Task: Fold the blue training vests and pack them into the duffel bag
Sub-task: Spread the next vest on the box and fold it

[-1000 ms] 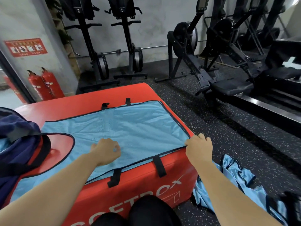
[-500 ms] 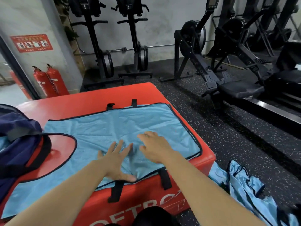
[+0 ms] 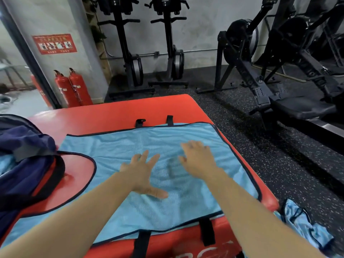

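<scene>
Left hand and right hand, fingers straight and spread, gripping nothing, rest on the blue vest, which lies flat and unfolded on the red table. Folding judged barely begun. Duffel bag sits open at left, contents cut off. A second vest lies crumpled on the floor, partly out of frame

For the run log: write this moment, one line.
left hand: open on blue training vest | right hand: open over vest | vest: spread on red plyo box | duffel bag: alongside
</scene>
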